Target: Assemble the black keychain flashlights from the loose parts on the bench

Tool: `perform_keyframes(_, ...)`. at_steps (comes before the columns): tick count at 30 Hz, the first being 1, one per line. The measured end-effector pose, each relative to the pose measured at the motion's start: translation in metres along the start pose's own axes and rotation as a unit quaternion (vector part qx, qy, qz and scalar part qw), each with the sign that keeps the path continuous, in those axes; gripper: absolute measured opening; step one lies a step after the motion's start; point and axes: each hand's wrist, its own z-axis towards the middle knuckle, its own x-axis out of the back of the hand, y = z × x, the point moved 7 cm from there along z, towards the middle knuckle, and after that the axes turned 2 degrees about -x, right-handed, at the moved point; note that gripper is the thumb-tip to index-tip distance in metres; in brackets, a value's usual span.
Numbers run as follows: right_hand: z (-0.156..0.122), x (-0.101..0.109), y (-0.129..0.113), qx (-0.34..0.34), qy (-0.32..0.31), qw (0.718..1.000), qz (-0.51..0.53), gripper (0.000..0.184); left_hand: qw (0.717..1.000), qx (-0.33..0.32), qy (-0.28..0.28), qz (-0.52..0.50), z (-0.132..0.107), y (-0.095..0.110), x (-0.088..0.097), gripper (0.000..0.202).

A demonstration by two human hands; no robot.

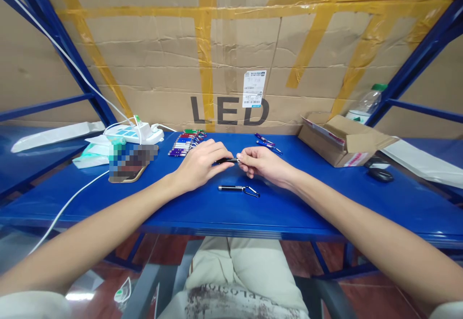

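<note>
Above the middle of the desk, my left hand (204, 163) and my right hand (263, 163) meet at a slim black keychain penlight (227, 160). My left fingers close round its dark body, while the right thumb and fingers pinch its silvery right end. Fingers cover much of it. Just below lies another black keychain penlight (231, 188) with a carabiner clip (252, 191) at its right end. Beyond my left hand, several penlights in green, red, silver and blue (181, 146) lie in a row, clips to the right. Blue penlights (265, 143) rest behind my right hand.
On the left of the blue desk (202, 215) are a phone (132, 167), a power strip (135, 133) with white cables and a tissue pack (99, 152). An open carton (340, 140), a black mouse (380, 174) and a plastic bottle (369, 104) stand right. Taped cardboard (162, 68) backs the desk.
</note>
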Motion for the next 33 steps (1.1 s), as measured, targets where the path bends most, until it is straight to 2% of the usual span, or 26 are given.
perform_keyframes(6, -0.002, -0.005, 0.003, -0.05, -0.037, 0.995, 0.078, 0.057, 0.999, -0.017, 0.021, 0.023, 0.0, 0.004, 0.004, 0.019)
perform_keyframes(13, 0.0, -0.001, 0.003, -0.017, 0.009, 0.995, 0.093, 0.057, 1.0, 0.016, 0.014, 0.002, -0.002, -0.001, -0.001, 0.022)
perform_keyframes(21, -0.004, 0.004, -0.018, 0.104, 0.07, 0.991, -0.038, 0.05, 0.998, 0.051, 0.023, -0.03, -0.002, -0.008, -0.001, 0.023)
perform_keyframes(27, -0.002, 0.008, -0.021, 0.115, 0.052, 0.991, -0.051, 0.048, 0.997, 0.065, 0.048, -0.021, -0.002, -0.014, 0.003, 0.021)
perform_keyframes(33, -0.005, 0.008, -0.025, 0.151, 0.052, 0.979, -0.123, 0.037, 0.994, 0.078, 0.043, -0.057, -0.003, -0.017, 0.0, 0.021)
